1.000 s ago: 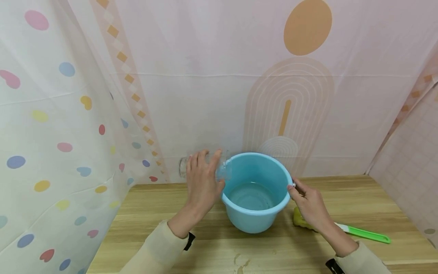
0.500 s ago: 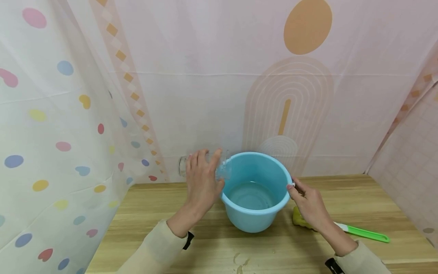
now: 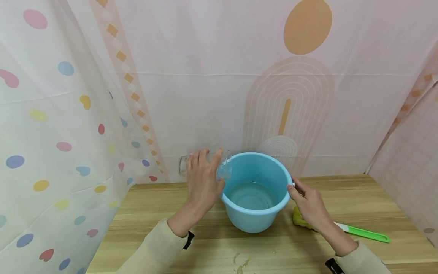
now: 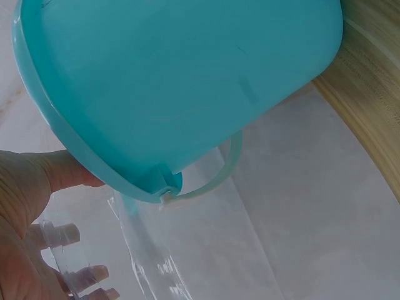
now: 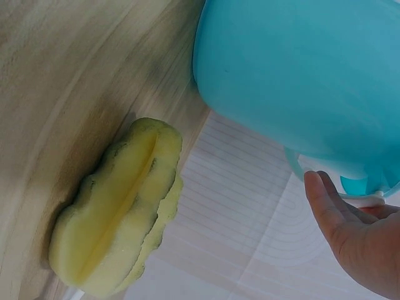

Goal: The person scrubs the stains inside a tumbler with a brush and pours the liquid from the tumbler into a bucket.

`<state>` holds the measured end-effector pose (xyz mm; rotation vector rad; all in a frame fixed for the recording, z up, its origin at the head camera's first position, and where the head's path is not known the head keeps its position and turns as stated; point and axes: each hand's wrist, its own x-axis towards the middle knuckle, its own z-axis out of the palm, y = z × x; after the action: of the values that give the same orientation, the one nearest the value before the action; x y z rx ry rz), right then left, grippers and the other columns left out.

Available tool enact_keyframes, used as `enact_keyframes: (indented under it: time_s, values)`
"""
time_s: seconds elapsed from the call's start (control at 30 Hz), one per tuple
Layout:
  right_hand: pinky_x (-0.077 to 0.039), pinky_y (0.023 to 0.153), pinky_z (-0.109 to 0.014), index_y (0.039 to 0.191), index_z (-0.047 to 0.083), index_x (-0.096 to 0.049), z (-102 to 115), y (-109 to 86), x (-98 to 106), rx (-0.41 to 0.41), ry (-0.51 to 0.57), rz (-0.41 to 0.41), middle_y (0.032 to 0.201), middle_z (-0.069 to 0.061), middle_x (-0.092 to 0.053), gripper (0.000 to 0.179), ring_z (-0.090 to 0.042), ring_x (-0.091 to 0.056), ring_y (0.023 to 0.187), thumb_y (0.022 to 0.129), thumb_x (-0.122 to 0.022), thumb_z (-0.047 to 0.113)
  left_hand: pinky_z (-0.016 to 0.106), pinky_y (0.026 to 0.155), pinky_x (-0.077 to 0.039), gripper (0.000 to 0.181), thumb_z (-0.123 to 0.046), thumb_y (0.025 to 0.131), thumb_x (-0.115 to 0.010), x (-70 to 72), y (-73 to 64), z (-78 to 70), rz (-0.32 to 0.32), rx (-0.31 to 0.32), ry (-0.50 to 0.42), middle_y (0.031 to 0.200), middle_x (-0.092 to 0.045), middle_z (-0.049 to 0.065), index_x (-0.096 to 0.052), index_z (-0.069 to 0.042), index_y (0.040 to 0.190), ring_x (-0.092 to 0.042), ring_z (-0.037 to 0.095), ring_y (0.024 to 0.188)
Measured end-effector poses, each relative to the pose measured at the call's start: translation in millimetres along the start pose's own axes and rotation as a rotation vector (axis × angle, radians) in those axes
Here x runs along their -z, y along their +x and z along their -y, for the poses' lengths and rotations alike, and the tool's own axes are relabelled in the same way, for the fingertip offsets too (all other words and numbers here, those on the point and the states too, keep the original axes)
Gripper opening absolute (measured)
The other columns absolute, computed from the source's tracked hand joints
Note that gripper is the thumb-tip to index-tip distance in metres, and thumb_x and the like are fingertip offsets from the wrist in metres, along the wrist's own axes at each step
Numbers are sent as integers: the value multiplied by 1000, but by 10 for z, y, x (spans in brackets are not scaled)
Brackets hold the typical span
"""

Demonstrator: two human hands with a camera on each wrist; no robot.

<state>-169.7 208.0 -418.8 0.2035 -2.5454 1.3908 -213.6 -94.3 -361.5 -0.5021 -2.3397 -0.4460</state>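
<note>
A light blue bucket (image 3: 251,222) stands on the wooden table with some water (image 3: 253,196) in its bottom. My left hand (image 3: 203,180) grips a clear glass cup (image 3: 224,167), which lies tipped on its side with its mouth at the bucket's left rim. In the left wrist view, the fingers (image 4: 94,275) show through the cup's clear wall. My right hand (image 3: 309,203) holds the bucket's right rim by the handle joint, thumb on the rim. The white handle (image 4: 219,178) hangs down behind the bucket.
A sponge brush with a yellow sponge head (image 5: 115,212) and a green handle (image 3: 367,234) lies on the table right of the bucket, partly behind my right forearm. Small wet spots (image 3: 240,268) mark the table's front. Patterned curtains (image 3: 191,95) hang behind and at both sides.
</note>
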Motion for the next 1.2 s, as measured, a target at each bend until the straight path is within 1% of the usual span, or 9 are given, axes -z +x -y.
enact_keyframes:
  time_s: [0.37,0.73,0.9,1.2]
  values:
    - [-60,87,-49,152,-9,-44,-9,1,-3,6,-10,-2,138,-29,-61,58,-42,-67,118,112,-52,32,66,114,-32,82,0,67,-94,-5,1,4,13,-13,21,133,-56,27,-59,-12,140,-49,47,127]
    - [-60,88,-50,151,-10,-44,-25,0,-10,7,-12,-4,139,-30,-60,58,-42,-67,119,112,-52,31,66,115,-31,82,1,69,-91,-4,-1,0,34,-7,28,135,-55,27,-57,-13,142,-48,47,129]
    - [-60,87,-49,152,-10,-44,-28,-2,-13,10,-6,-3,140,-30,-59,58,-43,-67,119,112,-52,32,67,115,-31,81,2,69,-90,-1,3,-4,35,-3,24,135,-55,27,-58,-13,142,-48,48,129]
    - [-61,86,-49,151,-9,-45,-29,3,-13,18,-21,-7,139,-29,-60,57,-42,-68,117,112,-52,31,67,114,-31,82,1,68,-92,-8,2,-1,30,-5,20,134,-55,27,-58,-12,141,-49,48,128]
